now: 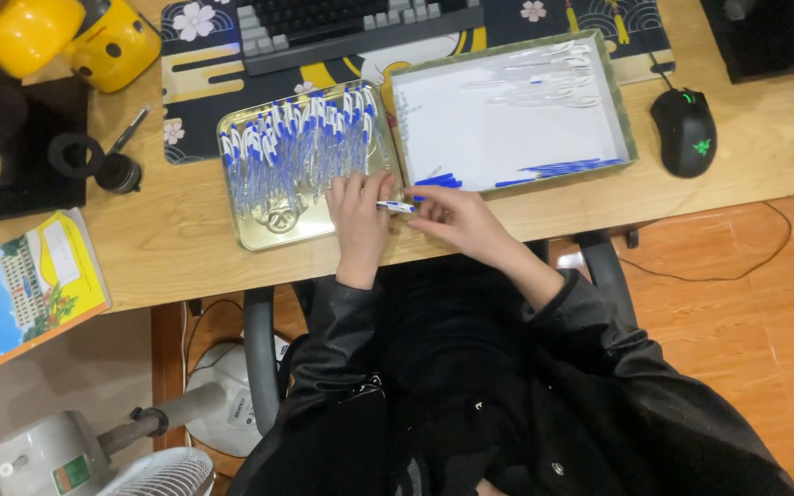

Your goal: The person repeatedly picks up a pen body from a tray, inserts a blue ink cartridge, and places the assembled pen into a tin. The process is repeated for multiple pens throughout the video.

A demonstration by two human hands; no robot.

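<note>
Seen from above, two hands meet at a desk edge. The left hand (358, 220) and right hand (457, 219) both pinch one blue-and-white pen (397, 207) between them. One gold tray (259, 234) holds dozens of pens, too many to count. One white box (507, 129) holds several clear barrels and blue caps.

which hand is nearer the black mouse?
Right. The right hand is at the desk edge below the white tray, well left of the black mouse; the left hand is farther left still.

Blue-white pen (397, 207), level, between hands
</note>
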